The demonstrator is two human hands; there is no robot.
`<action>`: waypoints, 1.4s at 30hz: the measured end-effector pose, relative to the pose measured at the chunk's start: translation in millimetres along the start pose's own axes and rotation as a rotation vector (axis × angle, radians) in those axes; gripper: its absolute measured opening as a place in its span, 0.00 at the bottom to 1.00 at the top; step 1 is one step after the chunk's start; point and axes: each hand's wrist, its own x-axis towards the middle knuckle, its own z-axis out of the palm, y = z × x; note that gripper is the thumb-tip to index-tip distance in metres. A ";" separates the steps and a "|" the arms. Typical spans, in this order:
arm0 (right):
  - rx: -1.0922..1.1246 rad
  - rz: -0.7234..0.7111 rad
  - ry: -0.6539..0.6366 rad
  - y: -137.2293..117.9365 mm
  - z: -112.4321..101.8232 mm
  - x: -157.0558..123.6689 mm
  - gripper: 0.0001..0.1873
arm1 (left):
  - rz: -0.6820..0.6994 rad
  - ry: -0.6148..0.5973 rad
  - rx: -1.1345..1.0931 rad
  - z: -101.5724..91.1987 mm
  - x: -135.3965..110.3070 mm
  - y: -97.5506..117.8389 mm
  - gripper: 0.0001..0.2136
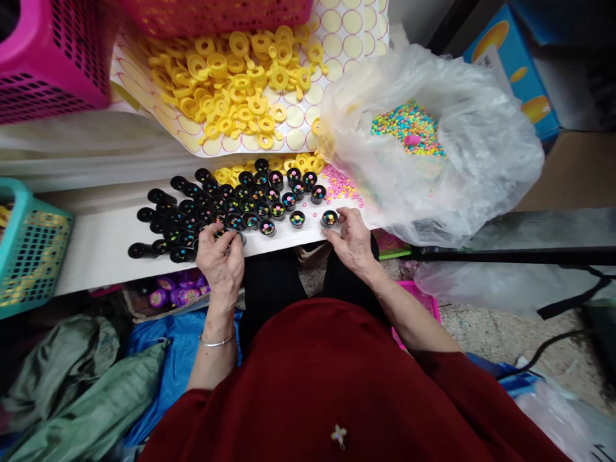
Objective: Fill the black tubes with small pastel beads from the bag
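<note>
Several small black cups [262,210] with coloured candy beads in them stand crowded on the white tabletop [101,247]. At the near edge of this group, my left hand [220,260] has its fingers curled round a black cup, which they mostly hide. My right hand [355,242] holds the thumb and index finger on either side of a single black cup with beads [330,219], set apart to the right. Between the hands, another filled cup [297,219] stands upright on its own. Loose pink and yellow beads [341,183] lie behind the right-hand cup.
Yellow ring-shaped plastic pieces [235,83] are heaped on a sheet printed with circles [356,45]. A clear plastic bag [481,147] of coloured beads [407,125] sits to the right. Pink baskets [81,58] stand at the back, a teal basket [43,244] at the left.
</note>
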 end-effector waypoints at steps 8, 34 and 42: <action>-0.141 -0.093 -0.035 1.9 3.9 17.7 0.13 | -0.081 0.033 -0.084 2.5 0.2 2.4 0.04; -0.156 -0.145 -0.080 26.1 -14.8 14.4 0.11 | -0.074 0.202 -0.166 13.2 -12.6 -2.0 0.05; -0.066 -0.115 0.047 23.7 -20.3 19.0 0.07 | -0.080 0.116 -0.021 10.5 -9.3 -5.2 0.08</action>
